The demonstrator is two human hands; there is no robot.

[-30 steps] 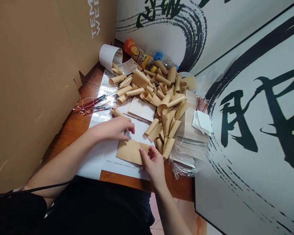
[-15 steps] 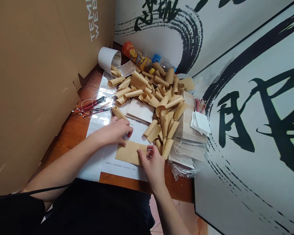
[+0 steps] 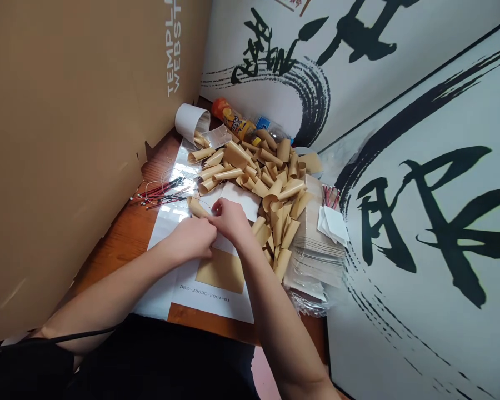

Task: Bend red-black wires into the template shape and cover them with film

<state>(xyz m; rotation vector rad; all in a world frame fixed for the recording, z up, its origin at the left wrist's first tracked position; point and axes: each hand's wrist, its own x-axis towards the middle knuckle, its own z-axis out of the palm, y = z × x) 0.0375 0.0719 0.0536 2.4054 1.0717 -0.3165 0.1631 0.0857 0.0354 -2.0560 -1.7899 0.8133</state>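
My left hand (image 3: 198,236) and my right hand (image 3: 232,218) meet over the white sheets, fingers closed and fingertips together. Whatever they pinch is hidden or too small to name; a faint thin line shows near the fingertips. Just below them a flat piece of brown paper (image 3: 221,271) lies on a white printed sheet (image 3: 191,303). One curled brown paper piece (image 3: 197,207) is right behind my left hand. A stack of pale flat pieces (image 3: 241,200) sits behind my right hand, partly covered by it.
Many rolled brown papers (image 3: 270,172) are heaped behind my hands. Red and black wires (image 3: 162,195) lie at left, near a tall cardboard wall (image 3: 87,139). A plastic-wrapped stack (image 3: 312,255) stands at right by the panel. Bottles (image 3: 235,122) and a white cup-shaped roll (image 3: 187,122) are at the back.
My right hand has left the flat brown paper and moved up and left to meet my left hand. My left hand's fingers have closed. The camera view has shifted slightly.
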